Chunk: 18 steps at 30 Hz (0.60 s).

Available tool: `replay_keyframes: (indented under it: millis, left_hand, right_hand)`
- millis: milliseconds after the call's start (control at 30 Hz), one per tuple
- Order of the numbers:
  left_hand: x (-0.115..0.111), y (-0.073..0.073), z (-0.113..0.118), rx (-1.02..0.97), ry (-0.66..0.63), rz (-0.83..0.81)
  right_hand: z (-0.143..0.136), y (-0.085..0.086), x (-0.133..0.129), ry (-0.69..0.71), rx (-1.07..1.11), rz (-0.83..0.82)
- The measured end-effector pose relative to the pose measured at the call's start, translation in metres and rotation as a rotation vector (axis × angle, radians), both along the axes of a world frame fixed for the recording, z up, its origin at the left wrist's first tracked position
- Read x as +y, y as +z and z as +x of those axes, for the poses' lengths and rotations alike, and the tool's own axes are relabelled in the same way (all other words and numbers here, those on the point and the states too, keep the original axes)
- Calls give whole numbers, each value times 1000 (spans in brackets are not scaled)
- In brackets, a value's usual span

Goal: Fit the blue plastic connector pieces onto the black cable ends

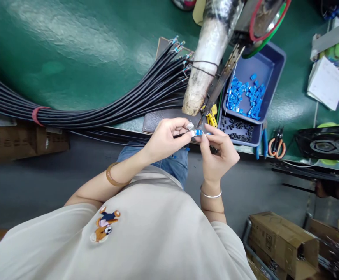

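My left hand [169, 136] is closed in a pinch on a small blue connector [198, 133], with pale wrapping around a fingertip. My right hand [218, 151] faces it from the other side, thumb and forefinger pinched at a thin silvery wire by the connector's right end. From a slanting metal arm [223, 77], a narrow dark tip [199, 123] reaches down to just above the connector. A thin pale line runs down past the blue tray toward my right hand; where it ends is hidden. The fingers cover part of the connector.
A bundle of black cables [113, 116] with a red tie lies along the left. A wrapped hose [204, 66] hangs overhead. Right of it are a bin [274, 77] of blue connectors, a bin [236, 130] of black parts, blue-handled pliers [265, 140] and orange-handled cutters [277, 144].
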<state>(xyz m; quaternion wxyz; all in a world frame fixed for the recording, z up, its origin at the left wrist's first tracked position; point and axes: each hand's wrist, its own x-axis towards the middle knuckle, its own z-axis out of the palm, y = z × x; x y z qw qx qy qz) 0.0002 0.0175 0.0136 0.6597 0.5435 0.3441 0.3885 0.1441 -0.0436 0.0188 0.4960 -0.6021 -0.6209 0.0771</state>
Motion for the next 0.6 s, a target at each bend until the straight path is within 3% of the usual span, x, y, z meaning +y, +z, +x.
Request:
replay_keyframes:
  millis: [100,233,433,600]
  left_hand:
    - [-1,-1,2,10,53,45]
    - [-2,-4,4,17,120,70]
    - [-3,-7,7,33,132,86]
    - [-5,-11,9,64,133,103]
  right_hand:
    - [-1,2,2,33,12,-65]
    - [0,3,3,65,-122,29]
    - [3,-1,3,67,-295,122]
    - [2,-4,3,62,-296,131]
